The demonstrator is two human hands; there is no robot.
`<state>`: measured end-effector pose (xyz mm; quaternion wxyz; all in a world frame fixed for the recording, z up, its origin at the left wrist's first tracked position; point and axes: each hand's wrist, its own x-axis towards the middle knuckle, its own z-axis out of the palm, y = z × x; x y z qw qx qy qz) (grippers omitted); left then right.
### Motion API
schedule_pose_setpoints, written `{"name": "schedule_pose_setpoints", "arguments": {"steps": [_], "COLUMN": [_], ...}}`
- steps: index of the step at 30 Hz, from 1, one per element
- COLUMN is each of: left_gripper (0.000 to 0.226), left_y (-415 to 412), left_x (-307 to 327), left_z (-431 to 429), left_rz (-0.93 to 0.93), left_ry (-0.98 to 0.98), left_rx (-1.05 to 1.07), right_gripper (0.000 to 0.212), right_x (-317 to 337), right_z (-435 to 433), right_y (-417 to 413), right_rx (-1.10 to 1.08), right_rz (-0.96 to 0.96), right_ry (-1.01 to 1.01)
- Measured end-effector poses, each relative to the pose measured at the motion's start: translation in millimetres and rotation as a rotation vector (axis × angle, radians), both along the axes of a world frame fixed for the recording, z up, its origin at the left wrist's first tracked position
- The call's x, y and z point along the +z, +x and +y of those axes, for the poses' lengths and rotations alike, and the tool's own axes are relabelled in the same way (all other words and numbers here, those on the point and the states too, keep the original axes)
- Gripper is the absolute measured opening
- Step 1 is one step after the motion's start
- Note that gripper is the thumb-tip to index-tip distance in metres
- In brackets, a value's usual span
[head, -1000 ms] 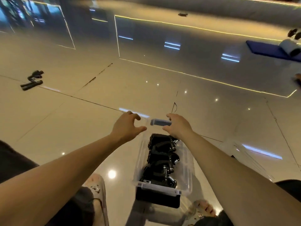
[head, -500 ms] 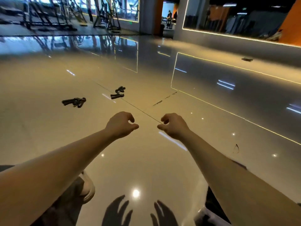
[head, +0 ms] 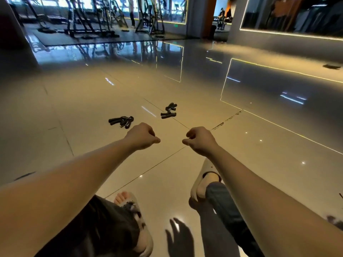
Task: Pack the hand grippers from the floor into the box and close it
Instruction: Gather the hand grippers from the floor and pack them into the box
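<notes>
Two hand gripper clumps [head: 121, 121] [head: 168, 111] lie beyond the left hand [head: 142, 136] and right hand [head: 199, 140].

Floor inventory count
Two black clusters: left hand-gripper cluster [head: 121, 121] and right hand-gripper cluster [head: 168, 110], possibly two units each. Two slippers: near slipper [head: 144, 242], far slipper [head: 204, 167].

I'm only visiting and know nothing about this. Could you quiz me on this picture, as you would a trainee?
1. The black hand grippers lie: A in a box; B on the floor; C on a table.
2. True or false: the left hand holds a hand gripper.
3. Fill in: the right hand has its fingers ____ and holds nothing.
Key: 1 B; 2 false; 3 curled.
</notes>
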<state>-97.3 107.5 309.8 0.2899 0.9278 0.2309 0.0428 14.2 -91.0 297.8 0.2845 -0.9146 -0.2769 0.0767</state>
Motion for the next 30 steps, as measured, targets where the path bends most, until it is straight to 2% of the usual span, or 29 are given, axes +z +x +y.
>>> {"name": "schedule_pose_setpoints", "arguments": {"steps": [8, 12, 21, 30], "left_gripper": [0.028, 0.023, 0.035, 0.039], "left_y": [86.6, 132.3, 221.0, 338.4], "left_x": [18.1, 11.0, -108.3, -223.2], "left_z": [107.7, 177.8, 356.2, 447.5], "left_rz": [0.088, 0.099, 0.243, 0.326], "left_ry": [0.091, 0.101, -0.004, -0.032], "left_rx": [-0.009, 0.066, 0.264, 0.284], "right_gripper": [0.04, 0.04, 0.043, 0.051], "right_x": [-15.8, -26.1, -96.2, -200.0], "right_z": [110.3, 178.8, 323.7, 427.2], "right_y": [90.0, 144.5, 292.8, 426.9], "right_rx": [-0.029, -0.026, -0.015, 0.031], "right_rz": [0.024, 0.043, 0.09, 0.178], "right_ry": [-0.009, -0.032, -0.178, -0.273]}}
